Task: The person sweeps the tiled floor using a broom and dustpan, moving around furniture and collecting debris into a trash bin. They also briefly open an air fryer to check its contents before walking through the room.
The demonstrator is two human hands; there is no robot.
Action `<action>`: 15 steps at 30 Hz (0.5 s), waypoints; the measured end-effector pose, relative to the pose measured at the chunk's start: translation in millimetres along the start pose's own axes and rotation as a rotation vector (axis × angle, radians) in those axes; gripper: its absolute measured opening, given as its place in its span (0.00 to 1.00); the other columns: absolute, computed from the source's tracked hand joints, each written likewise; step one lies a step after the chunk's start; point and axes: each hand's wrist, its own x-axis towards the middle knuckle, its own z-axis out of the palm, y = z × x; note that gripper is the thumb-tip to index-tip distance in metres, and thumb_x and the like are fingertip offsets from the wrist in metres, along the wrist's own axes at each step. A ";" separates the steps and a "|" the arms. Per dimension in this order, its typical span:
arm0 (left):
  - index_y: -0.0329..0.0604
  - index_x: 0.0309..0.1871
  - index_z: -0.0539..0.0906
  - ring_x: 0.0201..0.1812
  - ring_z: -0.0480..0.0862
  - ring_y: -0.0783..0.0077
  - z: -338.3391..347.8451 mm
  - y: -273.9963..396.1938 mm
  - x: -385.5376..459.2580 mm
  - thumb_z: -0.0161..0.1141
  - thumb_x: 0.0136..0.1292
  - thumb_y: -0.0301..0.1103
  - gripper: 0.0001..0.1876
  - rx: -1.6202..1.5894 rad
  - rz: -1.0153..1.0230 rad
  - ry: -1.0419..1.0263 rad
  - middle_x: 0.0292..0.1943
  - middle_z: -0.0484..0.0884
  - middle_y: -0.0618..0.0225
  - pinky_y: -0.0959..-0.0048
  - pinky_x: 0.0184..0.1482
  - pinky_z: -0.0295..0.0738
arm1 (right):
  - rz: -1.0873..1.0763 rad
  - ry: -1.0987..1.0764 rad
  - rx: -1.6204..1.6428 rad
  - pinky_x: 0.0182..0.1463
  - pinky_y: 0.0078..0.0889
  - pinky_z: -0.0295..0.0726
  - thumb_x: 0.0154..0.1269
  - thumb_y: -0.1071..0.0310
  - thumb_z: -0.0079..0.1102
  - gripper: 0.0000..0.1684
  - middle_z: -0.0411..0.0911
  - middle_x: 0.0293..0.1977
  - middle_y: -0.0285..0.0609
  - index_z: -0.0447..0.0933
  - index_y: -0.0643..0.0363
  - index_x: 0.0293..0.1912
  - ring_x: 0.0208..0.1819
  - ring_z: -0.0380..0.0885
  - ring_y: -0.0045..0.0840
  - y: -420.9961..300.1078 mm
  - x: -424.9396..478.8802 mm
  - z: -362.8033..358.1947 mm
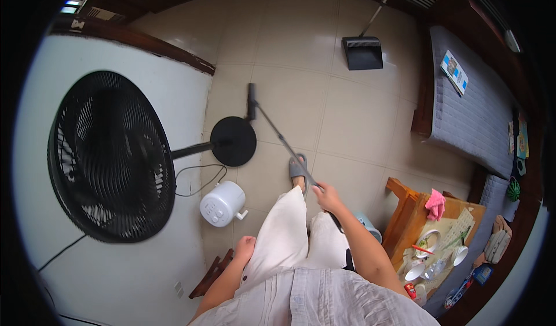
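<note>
My right hand (328, 197) is closed around the long handle of a dark broom (280, 137). The broom's narrow head (251, 101) lies on the tiled floor, beside the round black base (233, 141) of a standing fan. My left hand (245, 247) hangs at my left thigh with its fingers curled, and nothing shows in it. Ahead on the floor is a black long-handled dustpan (362, 54), apart from the broom. A grey slipper (298, 165) is on my foot, beneath the handle.
The fan's large black head (113, 156) rises at the left. A white appliance (222, 204) and a cable (200, 166) lie near its base. At the right stand a wooden table (404, 226) with bowls and a pink cloth (435, 204), and a cushioned seat (469, 113) bearing a book (454, 72).
</note>
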 end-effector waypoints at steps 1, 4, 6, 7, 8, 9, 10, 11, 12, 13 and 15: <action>0.38 0.43 0.81 0.40 0.84 0.66 -5.9 4.1 13.3 0.58 0.62 0.43 0.16 -0.088 -0.025 -0.024 0.37 0.85 0.59 0.69 0.45 0.76 | -0.009 0.064 -0.026 0.16 0.31 0.70 0.68 0.56 0.54 0.23 0.72 0.17 0.42 0.73 0.60 0.56 0.12 0.70 0.24 17.6 0.9 -8.2; 0.37 0.43 0.80 0.40 0.84 0.65 -7.6 16.2 40.8 0.59 0.62 0.43 0.16 -0.261 -0.088 -0.083 0.37 0.85 0.59 0.69 0.44 0.76 | 0.170 0.157 -0.048 0.14 0.30 0.67 0.67 0.54 0.55 0.26 0.70 0.14 0.39 0.72 0.60 0.58 0.11 0.68 0.22 27.0 -54.2 -54.7; 0.37 0.42 0.80 0.40 0.84 0.64 -11.0 57.7 44.2 0.59 0.62 0.42 0.16 -0.225 -0.085 -0.100 0.36 0.85 0.59 0.68 0.44 0.76 | 0.162 0.263 -0.030 0.12 0.28 0.65 0.70 0.56 0.50 0.23 0.69 0.14 0.38 0.71 0.62 0.57 0.09 0.66 0.21 83.1 -85.1 -75.5; 0.37 0.42 0.80 0.40 0.84 0.63 -10.9 75.1 41.8 0.59 0.61 0.42 0.16 -0.146 -0.058 -0.086 0.36 0.85 0.58 0.68 0.44 0.76 | 0.303 0.225 0.137 0.11 0.28 0.64 0.71 0.57 0.49 0.22 0.68 0.13 0.37 0.71 0.62 0.56 0.09 0.66 0.21 62.5 -113.5 -90.0; 0.37 0.42 0.80 0.40 0.84 0.62 -9.4 94.8 38.3 0.59 0.61 0.42 0.16 -0.064 -0.025 -0.079 0.36 0.85 0.58 0.67 0.45 0.76 | 0.340 0.253 0.200 0.11 0.27 0.63 0.71 0.57 0.47 0.22 0.67 0.14 0.37 0.69 0.61 0.56 0.08 0.65 0.20 61.7 -131.1 -95.6; 0.37 0.42 0.80 0.40 0.84 0.61 -8.7 110.5 37.9 0.59 0.61 0.42 0.16 0.022 0.016 -0.075 0.36 0.85 0.58 0.67 0.45 0.77 | 0.375 0.287 0.269 0.10 0.26 0.63 0.72 0.57 0.46 0.21 0.66 0.14 0.36 0.68 0.60 0.56 0.08 0.64 0.20 60.0 -145.0 -101.7; 0.37 0.42 0.80 0.40 0.84 0.60 -6.4 120.4 40.0 0.60 0.61 0.42 0.16 0.051 0.059 -0.075 0.36 0.85 0.57 0.66 0.45 0.77 | 0.390 0.285 0.341 0.10 0.26 0.63 0.72 0.57 0.45 0.21 0.65 0.14 0.36 0.67 0.60 0.57 0.08 0.63 0.20 42.9 -157.6 -108.7; 0.37 0.42 0.80 0.40 0.84 0.60 -4.0 128.5 39.9 0.60 0.61 0.43 0.16 0.079 0.102 -0.076 0.36 0.85 0.57 0.66 0.45 0.77 | 0.404 0.281 0.414 0.10 0.25 0.63 0.73 0.56 0.44 0.21 0.65 0.15 0.36 0.67 0.59 0.58 0.08 0.62 0.20 22.9 -170.5 -112.9; 0.38 0.42 0.81 0.40 0.84 0.59 1.6 136.3 39.1 0.60 0.61 0.43 0.16 0.104 0.149 -0.080 0.37 0.85 0.57 0.66 0.46 0.77 | 0.420 0.260 0.451 0.11 0.25 0.63 0.73 0.56 0.44 0.21 0.65 0.16 0.35 0.66 0.59 0.58 0.09 0.62 0.19 7.0 -181.0 -119.2; 0.37 0.41 0.81 0.40 0.84 0.59 4.3 142.2 38.8 0.60 0.60 0.43 0.17 0.097 0.164 -0.066 0.37 0.85 0.57 0.65 0.46 0.77 | 0.417 0.235 0.406 0.12 0.24 0.63 0.73 0.56 0.45 0.22 0.65 0.16 0.35 0.65 0.58 0.60 0.10 0.62 0.18 -13.7 -186.6 -126.9; 0.37 0.41 0.81 0.41 0.84 0.59 1.3 163.0 43.6 0.60 0.60 0.44 0.17 0.082 0.206 -0.028 0.37 0.85 0.57 0.65 0.46 0.77 | 0.393 0.157 0.402 0.12 0.25 0.64 0.72 0.57 0.48 0.30 0.65 0.15 0.36 0.58 0.60 0.67 0.09 0.61 0.19 -24.1 -191.8 -136.5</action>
